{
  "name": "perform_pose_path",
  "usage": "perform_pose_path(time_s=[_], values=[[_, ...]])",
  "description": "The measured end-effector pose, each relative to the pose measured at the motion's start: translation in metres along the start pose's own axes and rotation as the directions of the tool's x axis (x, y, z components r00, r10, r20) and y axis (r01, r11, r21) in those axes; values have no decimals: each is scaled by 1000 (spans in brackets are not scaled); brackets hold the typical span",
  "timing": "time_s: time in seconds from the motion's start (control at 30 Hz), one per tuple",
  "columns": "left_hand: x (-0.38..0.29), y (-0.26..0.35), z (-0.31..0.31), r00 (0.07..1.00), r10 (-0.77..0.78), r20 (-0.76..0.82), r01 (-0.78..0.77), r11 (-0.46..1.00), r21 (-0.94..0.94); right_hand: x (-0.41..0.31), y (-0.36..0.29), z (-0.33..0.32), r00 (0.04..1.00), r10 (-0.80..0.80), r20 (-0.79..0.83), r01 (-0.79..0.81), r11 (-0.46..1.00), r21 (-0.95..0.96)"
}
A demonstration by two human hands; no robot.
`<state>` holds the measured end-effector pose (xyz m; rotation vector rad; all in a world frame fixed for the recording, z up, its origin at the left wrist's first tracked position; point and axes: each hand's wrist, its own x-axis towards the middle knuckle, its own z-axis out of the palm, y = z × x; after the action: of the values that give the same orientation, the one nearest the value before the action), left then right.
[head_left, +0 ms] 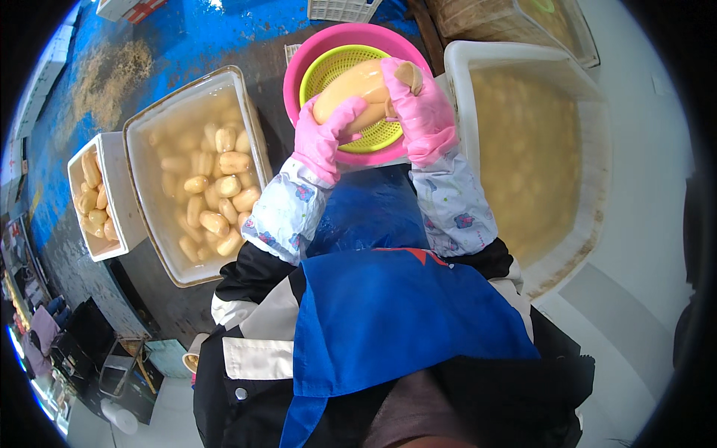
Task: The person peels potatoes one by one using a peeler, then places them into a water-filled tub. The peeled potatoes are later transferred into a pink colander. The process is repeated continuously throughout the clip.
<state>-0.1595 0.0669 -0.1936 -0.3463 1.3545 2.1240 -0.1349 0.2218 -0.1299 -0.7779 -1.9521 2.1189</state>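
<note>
Over a lime-yellow plastic colander (369, 141), my pink-gloved left hand (319, 137) grips the near left end of pale, glossy lotus root (355, 84), apparently two sections side by side. My right hand (425, 109), in a matching pink glove, is closed around the far right end. A small tan piece (409, 77) shows between the right-hand fingers; what it is cannot be made out. The colander sits inside a pink plastic basin (302, 45) in front of me. Patterned sleeve covers reach from both gloves up my forearms.
To the left stand a white tub (131, 168) with lotus root sections (224, 185) in cloudy water and a foam box (120, 249) holding more. A large white tub (596, 168) of murky water is at the right. Crates (341, 10) stand beyond the basin.
</note>
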Motion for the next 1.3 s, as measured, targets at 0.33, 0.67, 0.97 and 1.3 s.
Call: perform_pose_path(time_s=[0.33, 0.67, 0.97, 1.3], values=[[-4, -6, -4, 991, -120, 51, 126, 981, -149, 1, 13, -15, 997, 69, 20, -68, 998, -15], [-2, 2, -2, 968, 244, -60, -250, 923, -292, 57, 9, 10, 935, -30, 354, 84, 987, -138], [1, 24, -20, 845, 306, -439, -456, 841, -292, 95, 15, 76, 644, 112, 757, -186, 983, 12], [-19, -28, -82, 563, 241, -790, -642, 729, -235, 243, 138, 42, 532, 587, 610, -679, 727, -108]])
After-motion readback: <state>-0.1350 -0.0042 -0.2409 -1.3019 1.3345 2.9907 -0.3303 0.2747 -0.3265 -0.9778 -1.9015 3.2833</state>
